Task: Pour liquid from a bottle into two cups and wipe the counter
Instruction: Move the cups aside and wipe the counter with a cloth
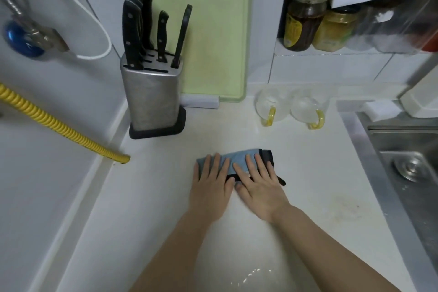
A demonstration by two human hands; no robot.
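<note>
My left hand [211, 180] and right hand [258, 180] lie flat and open on the folded blue-grey cloth [237, 157] on the white counter [154, 197]. I should press evenly and push slowly, away from the two clear glass cups with yellow handles [291, 106].

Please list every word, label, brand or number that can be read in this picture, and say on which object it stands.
No text can be read.
Dark jar: yellow label, print too blurred.
Yellow jar: pale label, too blurred.
Knife block, cutting board, cloth: no text visible.

hands [233, 180] hide much of the cloth [237, 157] (cups [291, 106] blurred).
</note>
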